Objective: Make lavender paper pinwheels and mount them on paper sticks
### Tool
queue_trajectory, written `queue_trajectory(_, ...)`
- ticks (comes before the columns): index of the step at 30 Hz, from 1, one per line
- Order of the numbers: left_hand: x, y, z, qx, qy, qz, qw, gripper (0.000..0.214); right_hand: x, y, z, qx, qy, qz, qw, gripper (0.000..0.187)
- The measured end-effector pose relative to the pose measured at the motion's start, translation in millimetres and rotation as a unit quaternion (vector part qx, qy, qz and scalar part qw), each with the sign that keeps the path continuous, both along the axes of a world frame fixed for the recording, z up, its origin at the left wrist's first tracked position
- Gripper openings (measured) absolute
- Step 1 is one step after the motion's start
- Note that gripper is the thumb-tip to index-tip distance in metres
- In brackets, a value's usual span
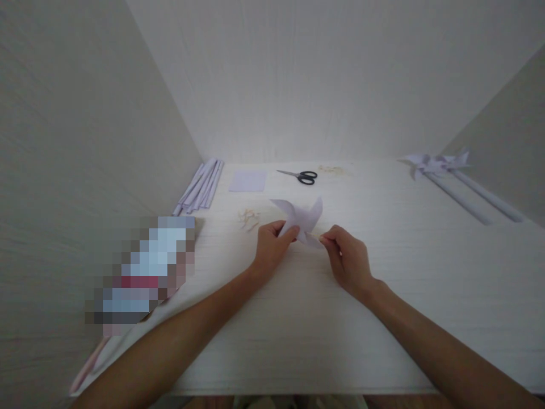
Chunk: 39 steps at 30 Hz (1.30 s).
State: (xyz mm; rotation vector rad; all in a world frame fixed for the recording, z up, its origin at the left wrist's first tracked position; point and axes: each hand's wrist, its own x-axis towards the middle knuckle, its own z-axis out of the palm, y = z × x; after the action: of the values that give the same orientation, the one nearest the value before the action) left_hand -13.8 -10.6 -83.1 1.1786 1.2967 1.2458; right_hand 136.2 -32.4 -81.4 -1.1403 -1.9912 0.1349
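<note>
A pale lilac paper pinwheel (pixel 302 216) with curved blades is held above the table in the middle. My left hand (pixel 275 241) grips it from the left, its thumb lying over the centre. My right hand (pixel 347 255) is closed in a pinch at the pinwheel's lower right, on a thin yellowish piece (pixel 314 235) that reaches toward the paper; its exact kind is too small to tell. Beyond the pinwheel lie black-handled scissors (pixel 304 176), blades pointing left. Several small pinkish bits (pixel 249 218) lie scattered just left of the pinwheel.
A square paper sheet (pixel 247 180) lies at the back, beside a stack of rolled paper sticks (pixel 200 187). Small yellowish pieces (pixel 335 170) lie near the scissors. Finished-looking pinwheels on sticks (pixel 462 193) rest at right. A pixelated object (pixel 145 272) stands left. Walls enclose the table (pixel 426 255).
</note>
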Motion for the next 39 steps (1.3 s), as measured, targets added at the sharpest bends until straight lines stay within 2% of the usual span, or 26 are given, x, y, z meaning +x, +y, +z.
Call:
queue_trajectory(4, 0.1, 0.7, -2.8, 0.003, 0.002, 0.000, 1.000, 0.017, -2.3, -1.5, 1.3, 0.034, 0.136, -0.021, 0.990, 0.014)
queue_trajectory(7, -0.2, 1.6, -5.3, 0.002, 0.008, -0.007, 1.000, 0.018, -1.1, 0.9, -0.3, 0.032, 0.279, -0.069, 0.957, 0.017)
queue_trajectory(10, -0.7, 1.8, -6.2, 0.009, 0.015, -0.014, 1.000, 0.019, 2.1, 7.1, -1.6, 0.028, 0.354, -0.095, 0.930, 0.019)
queue_trajectory(13, -0.6, 1.2, -4.7, 0.008, 0.019, -0.016, 1.000, 0.019, 3.9, 10.1, -0.2, 0.033, 0.308, -0.100, 0.946, 0.017)
queue_trajectory(17, 0.0, 0.4, -1.1, 0.005, 0.034, -0.011, 0.999, 0.019, 0.6, 7.2, 3.1, 0.043, 0.135, -0.058, 0.988, 0.015)
queue_trajectory(21, 0.1, -1.0, 1.0, 0.021, 0.064, -0.017, 0.998, 0.020, -4.4, 6.2, 1.4, 0.022, 0.049, -0.025, 0.998, 0.015)
queue_trajectory(31, 0.8, -3.4, 4.1, 0.027, 0.083, -0.032, 0.996, 0.020, -6.7, 11.6, -3.4, -0.027, -0.001, -0.041, 0.999, 0.020)
queue_trajectory(39, 1.3, -2.4, 2.8, 0.030, 0.103, -0.033, 0.994, 0.021, -8.8, 11.3, -2.2, -0.049, 0.015, -0.059, 0.997, 0.020)
